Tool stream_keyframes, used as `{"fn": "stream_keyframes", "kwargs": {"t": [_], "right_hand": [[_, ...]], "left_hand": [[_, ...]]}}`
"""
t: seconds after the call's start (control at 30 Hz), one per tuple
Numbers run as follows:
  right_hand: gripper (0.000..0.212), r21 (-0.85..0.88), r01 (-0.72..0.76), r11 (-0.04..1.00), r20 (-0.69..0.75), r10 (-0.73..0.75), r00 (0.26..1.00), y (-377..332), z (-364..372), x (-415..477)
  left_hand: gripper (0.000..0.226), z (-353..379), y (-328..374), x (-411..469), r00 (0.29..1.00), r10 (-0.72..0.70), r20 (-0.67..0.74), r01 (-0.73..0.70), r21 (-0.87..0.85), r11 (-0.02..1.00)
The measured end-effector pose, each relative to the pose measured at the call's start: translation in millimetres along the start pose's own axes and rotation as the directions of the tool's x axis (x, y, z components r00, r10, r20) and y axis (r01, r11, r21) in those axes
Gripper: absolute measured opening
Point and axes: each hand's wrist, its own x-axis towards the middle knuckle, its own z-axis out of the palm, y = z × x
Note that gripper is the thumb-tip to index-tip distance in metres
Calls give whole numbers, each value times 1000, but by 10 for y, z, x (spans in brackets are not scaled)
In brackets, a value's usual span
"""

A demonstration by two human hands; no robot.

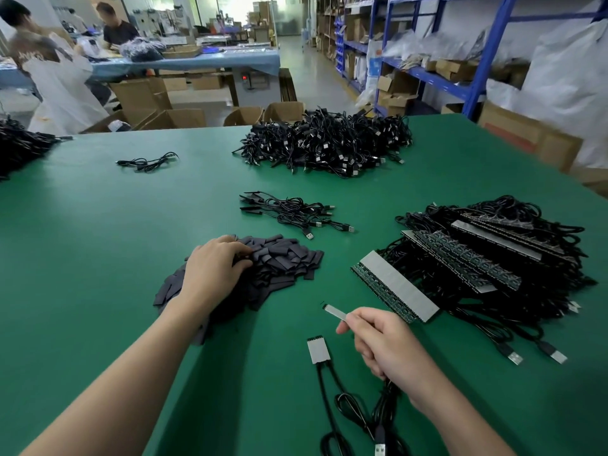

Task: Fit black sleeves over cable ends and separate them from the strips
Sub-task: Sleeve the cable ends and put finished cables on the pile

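Head: left hand (214,268) grips sleeves (283,258), right hand (385,343) cable (387,401).

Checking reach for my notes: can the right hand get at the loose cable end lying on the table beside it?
Probably yes: the loose cable end lies close to the right hand with only bare table between. But its fingers are pinching another cable end.

Matt green surface (98,225); dull black sleeves (279,258); smooth, glossy black plastic-coated cables (325,143) with shiny metal plugs (515,358); matt grey-backed strips (399,287); plain brown cardboard boxes (184,118); blue-painted metal shelving (487,51).
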Motion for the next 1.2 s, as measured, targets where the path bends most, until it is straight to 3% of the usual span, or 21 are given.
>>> {"fn": "stream_keyframes", "kwargs": {"t": [0.13, 0.27, 0.47, 0.57, 0.67, 0.8, 0.93, 1.2], "right_hand": [[30, -53, 46, 998, -18, -47, 999, 13, 56, -13], [29, -60, 89, 994, -11, -90, 996, 16, 85, -20], [29, -6, 98, 995, 5, -98, 995, 21, 85, -14], [29, 38, 93, 995, 24, -94, 995, 26, 84, -11], [28, 59, 100, 993, 38, -102, 994, 20, 81, -20], [27, 111, 110, 988, 53, -117, 992, 0, 73, -34], [29, 105, 131, 986, 61, -138, 989, 12, 94, -30], [30, -94, 256, 962, 66, -251, 966, 69, 112, -24]], "left_hand": [[12, 34, -55, 11, 1000, -23, -13, 23, -43, 999], [10, 42, -108, 7, 987, -141, 76, 157, -276, 948], [15, -28, -15, -140, 995, -95, 22, 97, -282, 954], [17, -109, 176, -332, 995, -100, -16, 77, -523, 849], [19, -152, 459, -619, 993, -101, 57, 111, -723, 682], [27, -135, 670, -992, 997, -15, 79, 69, -749, 659], [23, -73, 597, -1192, 994, -41, 99, 104, -812, 574], [20, 22, 556, -1264, 997, -45, 63, 77, -854, 514]]}}
